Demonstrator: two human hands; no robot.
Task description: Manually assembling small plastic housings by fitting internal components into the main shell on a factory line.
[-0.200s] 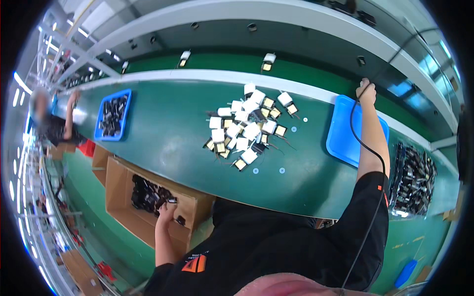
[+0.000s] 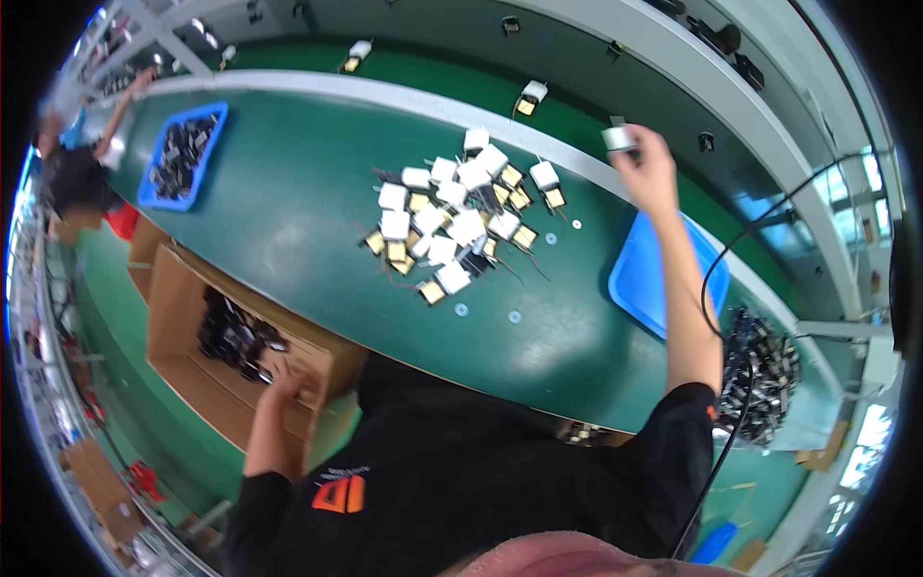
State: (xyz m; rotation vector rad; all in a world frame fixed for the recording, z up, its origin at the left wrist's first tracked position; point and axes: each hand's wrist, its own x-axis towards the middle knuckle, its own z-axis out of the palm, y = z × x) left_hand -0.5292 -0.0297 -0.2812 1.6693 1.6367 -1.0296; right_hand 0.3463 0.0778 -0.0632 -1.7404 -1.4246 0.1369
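My right hand [image 2: 646, 165] is stretched out over the far edge of the green table [image 2: 288, 202] and grips a small white block-shaped part [image 2: 620, 137]. My left hand [image 2: 285, 383] reaches down into an open cardboard box [image 2: 183, 288] at the table's near left, among dark parts [image 2: 236, 337]; what its fingers hold I cannot tell. A heap of white and tan block parts [image 2: 457, 216] with thin wires lies mid-table between the two hands.
An empty blue tray [image 2: 654, 284] sits under my right forearm. A blue bin of dark parts [image 2: 183, 154] stands far left near another person [image 2: 72, 168]. A pile of dark parts [image 2: 764, 370] lies at right. Single parts [image 2: 529, 94] ride the far belt.
My right hand has moved up and away from the blue tray toward the far edge, and a white part now shows in it. My left hand stays in the box.
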